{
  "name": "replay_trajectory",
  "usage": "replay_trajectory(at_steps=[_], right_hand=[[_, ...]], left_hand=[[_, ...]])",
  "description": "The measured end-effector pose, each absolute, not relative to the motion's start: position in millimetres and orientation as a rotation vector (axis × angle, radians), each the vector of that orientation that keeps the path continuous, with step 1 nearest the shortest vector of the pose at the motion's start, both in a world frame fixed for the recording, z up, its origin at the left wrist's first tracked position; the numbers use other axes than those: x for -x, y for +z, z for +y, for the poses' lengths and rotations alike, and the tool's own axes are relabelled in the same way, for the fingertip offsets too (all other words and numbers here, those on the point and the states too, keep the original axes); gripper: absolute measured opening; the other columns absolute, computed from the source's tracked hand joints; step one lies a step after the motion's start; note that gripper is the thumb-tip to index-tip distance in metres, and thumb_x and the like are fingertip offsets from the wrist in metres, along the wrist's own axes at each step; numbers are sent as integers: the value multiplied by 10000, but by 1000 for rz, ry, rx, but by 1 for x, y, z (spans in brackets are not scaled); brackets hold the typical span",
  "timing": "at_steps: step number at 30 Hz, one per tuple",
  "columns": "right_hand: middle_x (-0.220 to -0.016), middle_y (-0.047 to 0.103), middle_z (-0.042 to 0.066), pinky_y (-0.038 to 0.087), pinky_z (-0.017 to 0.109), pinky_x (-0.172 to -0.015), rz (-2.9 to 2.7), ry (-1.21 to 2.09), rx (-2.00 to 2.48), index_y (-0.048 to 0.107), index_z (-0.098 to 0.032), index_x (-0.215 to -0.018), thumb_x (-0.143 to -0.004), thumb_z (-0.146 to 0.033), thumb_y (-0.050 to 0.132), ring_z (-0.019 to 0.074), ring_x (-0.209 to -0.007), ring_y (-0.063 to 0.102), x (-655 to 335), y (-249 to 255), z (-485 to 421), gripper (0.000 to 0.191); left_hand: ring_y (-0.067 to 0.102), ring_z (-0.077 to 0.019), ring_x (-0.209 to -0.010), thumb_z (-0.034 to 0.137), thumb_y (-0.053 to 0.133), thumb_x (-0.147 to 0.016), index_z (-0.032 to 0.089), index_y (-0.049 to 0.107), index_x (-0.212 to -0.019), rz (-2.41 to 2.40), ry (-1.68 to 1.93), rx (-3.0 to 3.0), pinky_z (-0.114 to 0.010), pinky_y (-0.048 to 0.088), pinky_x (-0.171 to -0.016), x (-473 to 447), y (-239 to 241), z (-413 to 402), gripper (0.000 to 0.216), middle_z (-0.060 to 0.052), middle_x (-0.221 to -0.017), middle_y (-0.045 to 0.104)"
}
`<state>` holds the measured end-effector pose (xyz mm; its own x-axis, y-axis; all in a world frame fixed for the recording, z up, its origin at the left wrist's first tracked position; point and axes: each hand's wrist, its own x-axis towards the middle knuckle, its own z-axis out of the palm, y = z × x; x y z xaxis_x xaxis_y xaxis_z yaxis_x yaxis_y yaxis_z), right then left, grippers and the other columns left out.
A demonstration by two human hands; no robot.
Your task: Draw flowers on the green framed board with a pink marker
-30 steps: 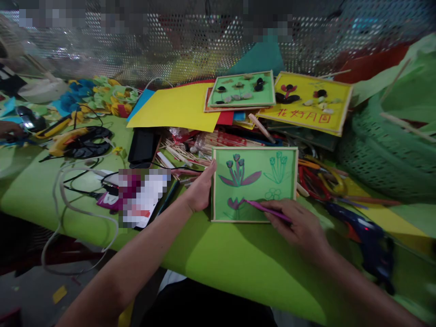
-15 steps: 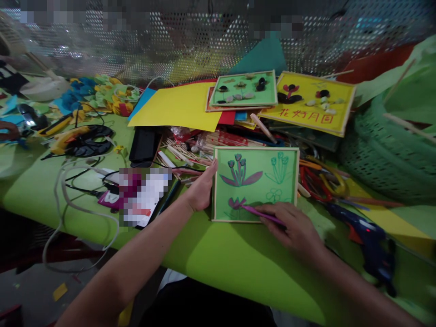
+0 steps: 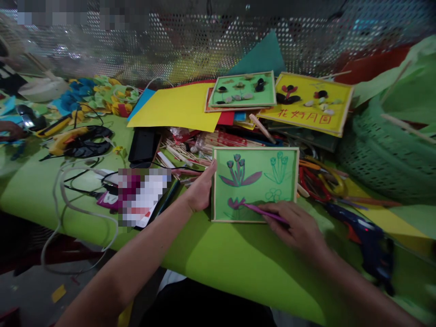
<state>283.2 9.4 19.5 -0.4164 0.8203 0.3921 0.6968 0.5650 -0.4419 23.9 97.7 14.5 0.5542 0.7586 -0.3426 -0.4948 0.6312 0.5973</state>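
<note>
A green framed picture (image 3: 255, 184) with drawn flowers lies on the lime-green table (image 3: 218, 259) in front of me. My left hand (image 3: 200, 188) rests against its left frame edge, fingers pressed along the wood, steadying it. My right hand (image 3: 294, 225) is closed on a purple pen (image 3: 260, 210), whose tip touches a purple flower at the lower left of the picture. Two flowers at the left are coloured purple; the two at the right are only green outlines.
Behind the picture lie wooden sticks (image 3: 190, 152), yellow paper (image 3: 177, 109), a green stone picture (image 3: 243, 91) and a yellow one (image 3: 311, 102). A blue glue gun (image 3: 361, 231) sits right, a green basket (image 3: 388, 154) beyond it. Cables, a yellow glue gun (image 3: 71, 138) and another person's hand (image 3: 10, 131) are at the left.
My right hand and the pen shifted slightly over the lower-left flower, the tip moving a little left then back. My left hand has stayed on the frame.
</note>
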Motion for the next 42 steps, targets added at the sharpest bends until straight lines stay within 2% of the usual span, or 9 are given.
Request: replay_trajectory(at_steps=[14, 26, 34, 42], right_hand=[[-996, 793, 46, 604, 353, -723, -2169, 312, 1288, 721, -259, -1162, -992, -251, 591, 226, -855, 748, -288, 19, 9, 214], [-925, 784, 50, 554, 334, -661, -2236, 329, 1232, 724, -251, -1120, -1001, -247, 560, 221, -781, 727, -282, 21, 9, 203], [-925, 785, 53, 545, 333, -671, -2288, 332, 1204, 716, -251, -1128, -1026, -241, 518, 219, -782, 720, -276, 23, 9, 223], [-921, 774, 53, 545, 339, -659, -2239, 287, 1226, 705, -233, -1127, -1002, -229, 567, 224, -782, 714, -281, 20, 7, 186]], left_hand=[[589, -372, -1360, 644, 543, -968, 200, 682, -1380, 554, 796, -468, -574, 325, -1236, -23, 9, 97, 622, -154, -1355, 696], [623, -354, -1325, 648, 552, -962, 201, 691, -1359, 613, 787, -478, -574, 370, -1215, -23, 9, 98, 614, -132, -1356, 703], [583, -360, -1370, 632, 559, -965, 183, 703, -1339, 581, 794, -468, -574, 311, -1250, -24, 9, 98, 601, -142, -1347, 706], [579, -361, -1375, 635, 564, -962, 196, 709, -1335, 530, 790, -490, -581, 293, -1254, -23, 10, 98, 593, -145, -1351, 701]])
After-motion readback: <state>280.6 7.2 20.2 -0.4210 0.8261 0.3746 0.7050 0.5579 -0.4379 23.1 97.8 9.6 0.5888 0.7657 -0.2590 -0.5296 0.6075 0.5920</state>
